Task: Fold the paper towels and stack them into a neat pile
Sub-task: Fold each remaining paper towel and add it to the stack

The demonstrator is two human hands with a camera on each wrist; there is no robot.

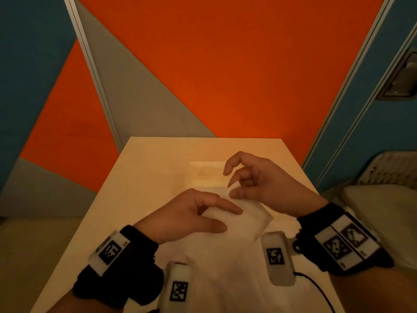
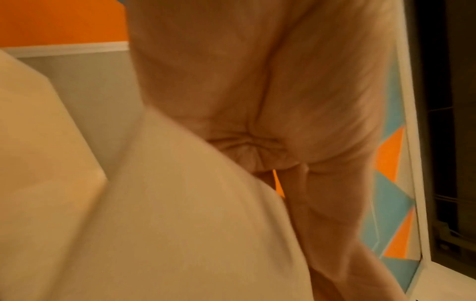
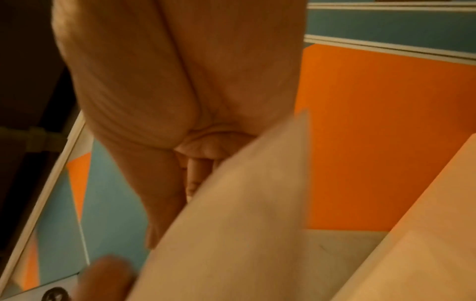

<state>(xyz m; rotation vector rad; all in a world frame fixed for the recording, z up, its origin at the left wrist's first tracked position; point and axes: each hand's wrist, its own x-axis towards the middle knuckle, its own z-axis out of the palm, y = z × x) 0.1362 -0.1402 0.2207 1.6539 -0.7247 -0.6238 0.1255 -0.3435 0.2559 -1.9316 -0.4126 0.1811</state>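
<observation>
A white paper towel (image 1: 237, 224) is lifted over the near middle of the table (image 1: 140, 177), mid-fold by my judgement. The right hand (image 1: 255, 181) pinches its far corner; the left hand (image 1: 191, 213) holds it, thumb beneath, fingers across the top. Beyond the towel lies what may be the folded pile (image 1: 205, 175). Next: align edges, press a crease.

A bright booth of orange, blue and grey panels surrounds you.

Ahead of you the wall (image 1: 225, 64) is mostly orange with a grey wedge, split by pale trim strips; blue panels flank it, and the right one carries a recessed metal handle (image 1: 401, 80). The pale, glossy tabletop (image 1: 146, 177) butts against that wall under warm, dim light. A woven basket (image 1: 388, 170) sits low at your right.
</observation>
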